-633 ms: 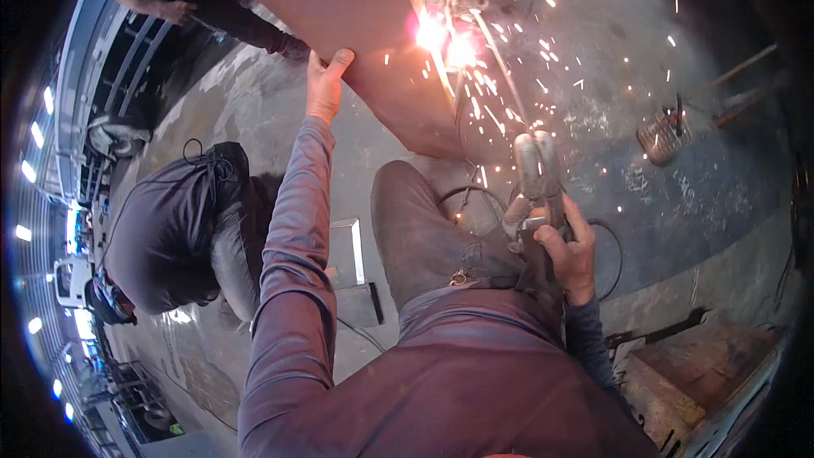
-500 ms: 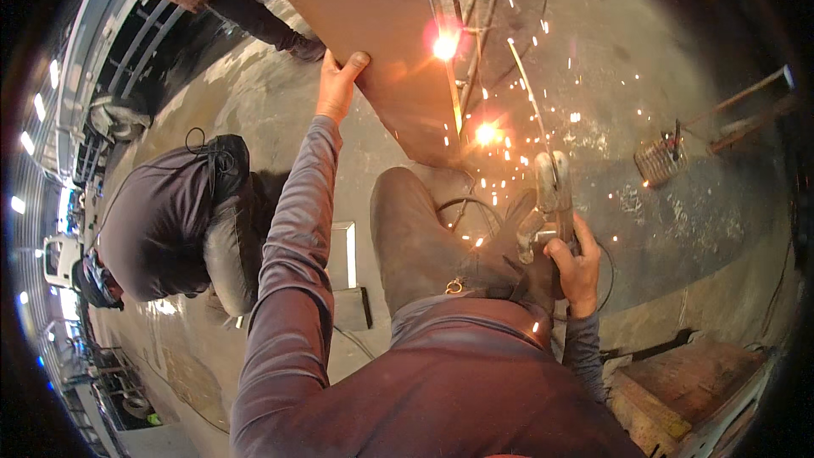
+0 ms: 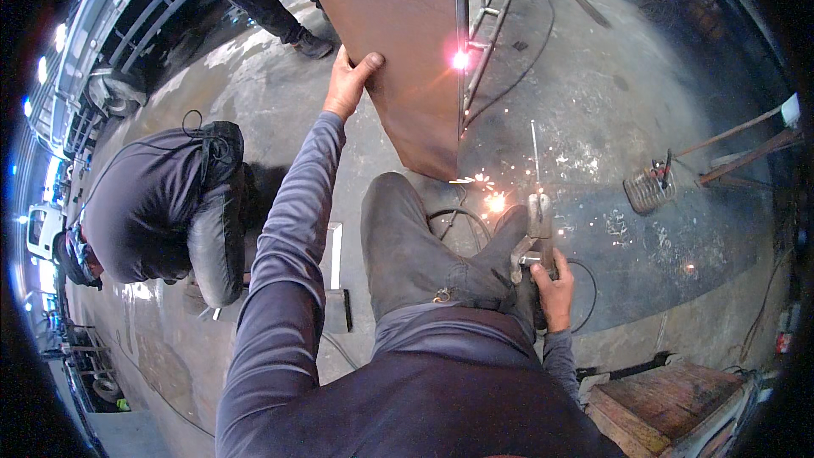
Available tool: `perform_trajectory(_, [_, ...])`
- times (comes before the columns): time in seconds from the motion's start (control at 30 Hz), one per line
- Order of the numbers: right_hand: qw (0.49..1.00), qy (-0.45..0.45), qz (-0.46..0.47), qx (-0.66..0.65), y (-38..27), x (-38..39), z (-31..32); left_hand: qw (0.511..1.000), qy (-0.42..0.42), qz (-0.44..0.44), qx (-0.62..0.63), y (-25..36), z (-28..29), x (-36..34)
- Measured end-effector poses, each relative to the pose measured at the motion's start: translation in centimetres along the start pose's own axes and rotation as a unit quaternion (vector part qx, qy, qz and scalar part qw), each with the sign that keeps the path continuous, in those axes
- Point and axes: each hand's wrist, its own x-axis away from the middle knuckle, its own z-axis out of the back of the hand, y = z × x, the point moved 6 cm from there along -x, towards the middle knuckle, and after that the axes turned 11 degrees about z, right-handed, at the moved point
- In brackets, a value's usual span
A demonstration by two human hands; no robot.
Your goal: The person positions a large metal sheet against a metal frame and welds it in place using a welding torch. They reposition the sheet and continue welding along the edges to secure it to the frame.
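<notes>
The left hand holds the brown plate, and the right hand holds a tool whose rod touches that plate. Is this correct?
No: the rod does not touch the brown plate; the head view shows it apart, to the plate's right. The left hand holds the plate, the right hand the tool.

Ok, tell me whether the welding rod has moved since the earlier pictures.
Yes. Judged against the coiled metal piece, the welding rod has shifted: its tip is further right and lower in view, nearer that piece.
</notes>
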Motion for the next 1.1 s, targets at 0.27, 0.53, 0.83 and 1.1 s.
perform_trajectory(0.27, [0.995, -0.054, -0.004, 0.081, 2.7, 0.3, -2.7, 1.000, 0.003, 0.002, -0.005, -0.2, 0.0, 0.0])
perform_trajectory(0.53, [0.996, -0.034, 0.022, 0.085, 3.9, 0.2, -2.5, 1.000, -0.003, 0.004, -0.016, 0.0, -0.1, 0.1])
perform_trajectory(0.83, [0.991, -0.035, 0.042, 0.123, 3.5, 0.2, -2.5, 1.000, -0.010, 0.004, -0.027, -0.1, -0.1, 0.2])
perform_trajectory(1.1, [0.994, -0.044, 0.013, 0.102, 3.1, 0.0, -2.6, 1.000, 0.003, -0.003, -0.027, -0.3, 0.2, 0.0])
